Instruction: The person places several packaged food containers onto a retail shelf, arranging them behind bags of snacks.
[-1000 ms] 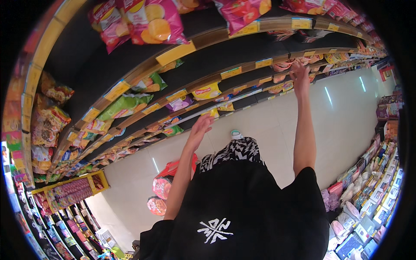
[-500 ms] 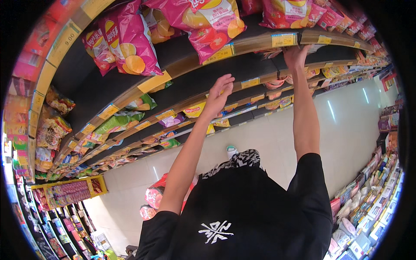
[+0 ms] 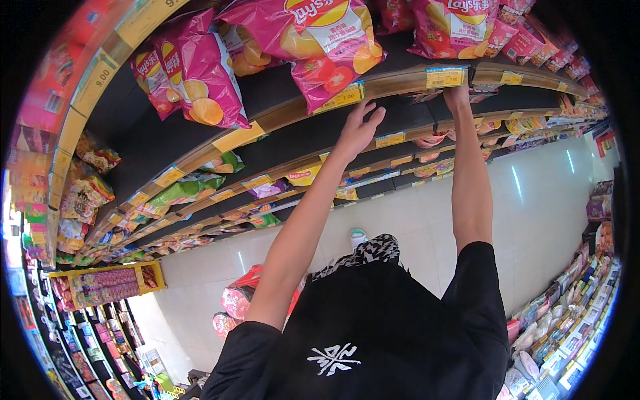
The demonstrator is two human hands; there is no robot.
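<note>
My left hand (image 3: 360, 130) is raised beside the front edge of the upper shelf (image 3: 393, 81), just under a yellow price tag (image 3: 347, 97). Its thumb stands apart from the fingers and nothing is in it. Further right, my right hand (image 3: 457, 99) reaches in beneath the same shelf edge, above the lower shelf (image 3: 407, 115). The edge hides its fingers, so what they touch is not visible. Pink potato chip bags (image 3: 337, 57) lean on the upper shelf over my hands, and another chip bag (image 3: 453, 30) stands to the right.
Lower shelves hold green chip bags (image 3: 188, 190) and a yellow chip bag (image 3: 303, 175). Packets (image 3: 87, 193) fill the left shelves. A yellow-framed display stand (image 3: 107, 287) is at lower left. Red packages (image 3: 240, 297) sit on the floor by my left arm. More goods (image 3: 553, 300) line the right.
My left hand has moved up and slightly right toward the upper shelf edge. My right hand's fingers have gone further under that edge. The view has shifted slightly.
</note>
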